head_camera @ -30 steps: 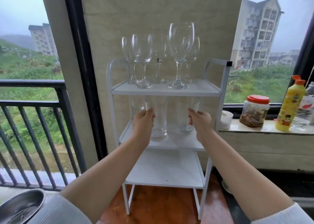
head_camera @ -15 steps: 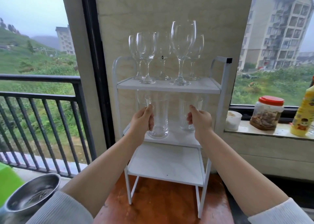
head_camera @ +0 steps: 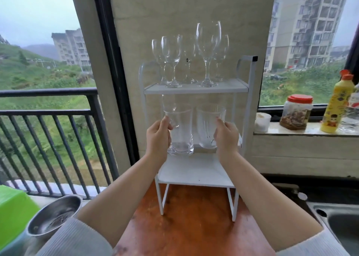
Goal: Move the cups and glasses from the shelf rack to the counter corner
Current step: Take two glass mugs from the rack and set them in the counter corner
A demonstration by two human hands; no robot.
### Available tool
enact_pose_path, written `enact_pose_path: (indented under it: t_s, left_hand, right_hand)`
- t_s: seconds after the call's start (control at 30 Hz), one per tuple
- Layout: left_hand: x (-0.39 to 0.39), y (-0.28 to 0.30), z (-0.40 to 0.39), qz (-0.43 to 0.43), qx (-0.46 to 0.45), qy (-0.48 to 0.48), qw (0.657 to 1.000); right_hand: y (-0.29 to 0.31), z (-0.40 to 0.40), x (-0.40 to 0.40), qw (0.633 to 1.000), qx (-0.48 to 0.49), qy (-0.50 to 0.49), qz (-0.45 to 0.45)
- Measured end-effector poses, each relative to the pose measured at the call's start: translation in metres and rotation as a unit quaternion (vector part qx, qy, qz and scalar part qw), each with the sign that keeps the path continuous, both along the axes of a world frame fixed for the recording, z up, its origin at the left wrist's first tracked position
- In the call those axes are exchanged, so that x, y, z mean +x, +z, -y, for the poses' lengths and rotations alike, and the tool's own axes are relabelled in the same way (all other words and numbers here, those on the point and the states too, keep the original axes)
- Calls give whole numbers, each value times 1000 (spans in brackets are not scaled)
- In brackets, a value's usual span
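We reach both arms forward, forearms bare with pale ribbed sleeves pushed back, toward the white metal shelf rack (head_camera: 196, 88) standing on the reddish-brown wooden table (head_camera: 194, 226). Our left hand (head_camera: 158, 134) wraps around the side of a tall clear tumbler (head_camera: 181, 131), thumb near its rim and fingers (head_camera: 169, 123) curled against the glass, gripping it. The tumbler has straight smooth walls and a thick heavy base; it sits in front of the middle shelf, and we cannot tell whether its base touches the shelf. Our right hand (head_camera: 226, 134) closes on a wider clear glass (head_camera: 208, 125) with faint vertical ribs, thumb pressed to its near wall, the other fingers hidden behind it. This glass also sits at the middle shelf level, just beside the tumbler.

On the top shelf stand several stemmed wine glasses (head_camera: 207, 53), upright, thin-walled with round feet; the tallest is right of centre. The bottom shelf is a flat white board. At lower left lies a steel bowl (head_camera: 54, 215) with a dull brushed inside, beside something bright green (head_camera: 13, 209). On the stone window ledge to the right stand a red-lidded jar (head_camera: 296, 112) and a yellow bottle (head_camera: 337, 102).
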State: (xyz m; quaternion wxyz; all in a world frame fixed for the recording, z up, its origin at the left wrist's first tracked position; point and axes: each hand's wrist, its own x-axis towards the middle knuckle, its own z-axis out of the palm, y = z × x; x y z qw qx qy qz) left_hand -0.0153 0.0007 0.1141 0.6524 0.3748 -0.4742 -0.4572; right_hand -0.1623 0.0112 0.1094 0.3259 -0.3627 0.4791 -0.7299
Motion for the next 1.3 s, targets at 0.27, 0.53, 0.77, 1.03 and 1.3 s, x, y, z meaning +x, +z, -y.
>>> enact_pose_path:
  t_s: [0.27, 0.53, 0.77, 1.03, 1.3]
  left_hand:
    - [6, -15, -54, -23, -17, -77, 997]
    - [-128, -30, -148, -17, 17, -266, 964]
    - [-304, -33, -307, -24, 54, -466, 883]
    - [-475, -41, -568, -22, 114, -635, 764]
    - [-591, -46, -789, 40, 91, -741, 664]
  right_hand:
    - [-7, -107, -11, 993, -26, -62, 97]
    - [-24, -268, -108, 948, -56, -241, 199]
    - [-36, -463, -216, 872, -47, -454, 179]
    - [-44, -729, -318, 780, -21, -610, 139]
    - [-53, -948, -374, 666, -13, -728, 161]
